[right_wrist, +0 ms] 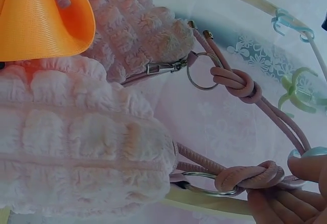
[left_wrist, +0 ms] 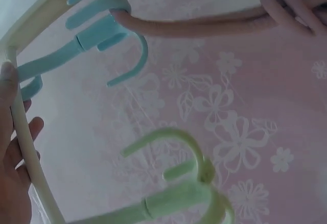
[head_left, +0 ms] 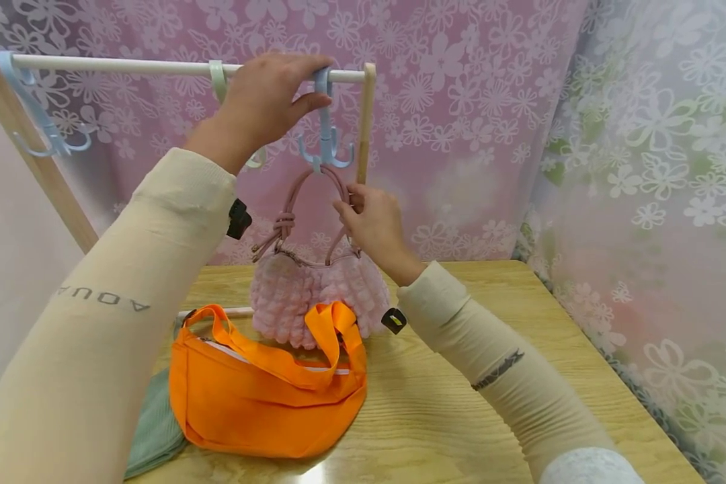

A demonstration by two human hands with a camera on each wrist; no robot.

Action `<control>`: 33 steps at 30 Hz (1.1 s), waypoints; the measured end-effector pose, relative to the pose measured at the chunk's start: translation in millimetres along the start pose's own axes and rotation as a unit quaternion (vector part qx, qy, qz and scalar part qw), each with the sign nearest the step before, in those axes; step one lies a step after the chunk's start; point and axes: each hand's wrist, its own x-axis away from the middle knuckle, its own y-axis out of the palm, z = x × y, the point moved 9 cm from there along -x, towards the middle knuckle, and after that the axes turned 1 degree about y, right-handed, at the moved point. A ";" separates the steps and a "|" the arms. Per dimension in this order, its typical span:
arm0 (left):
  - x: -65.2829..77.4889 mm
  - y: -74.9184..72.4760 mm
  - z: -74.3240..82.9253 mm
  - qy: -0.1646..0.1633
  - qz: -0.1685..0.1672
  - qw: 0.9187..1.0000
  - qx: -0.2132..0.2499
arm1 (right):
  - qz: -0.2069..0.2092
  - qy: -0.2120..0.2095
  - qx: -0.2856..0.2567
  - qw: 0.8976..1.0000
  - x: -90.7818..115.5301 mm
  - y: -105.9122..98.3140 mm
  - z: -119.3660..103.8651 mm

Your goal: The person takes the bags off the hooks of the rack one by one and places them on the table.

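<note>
A pink puffy handbag hangs by its cord handle from a pale blue swivel hook on the white rail. My left hand grips the top of that hook, its thumb against the hook in the left wrist view and its fingers behind the rail. Lower down, my right hand pinches the right side of the handle; the right wrist view shows it by the knotted cord and metal ring. In the left wrist view the handle passes through a prong of the blue hook.
An orange waist bag lies in front of the handbag, over a green cloth item on the wooden table. Another blue hook and a green hook hang on the rail. A wooden post stands at the rail's right end.
</note>
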 end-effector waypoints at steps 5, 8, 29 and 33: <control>-0.4 0.4 -2.7 -0.042 0.015 0.999 -0.006 | -0.003 0.001 -0.027 1.000 2.2 4.4 2.7; 0.6 -0.4 -4.4 -0.052 0.027 0.998 -0.002 | -0.004 0.001 -0.040 0.999 2.8 7.2 4.2; 0.7 -4.1 -5.1 -0.069 0.037 0.996 0.033 | 0.034 0.033 -0.131 0.990 -3.9 -1.5 9.5; 1.2 -3.9 -5.9 -0.074 0.038 0.996 0.033 | 0.042 0.021 -0.123 0.991 -6.1 -5.4 5.0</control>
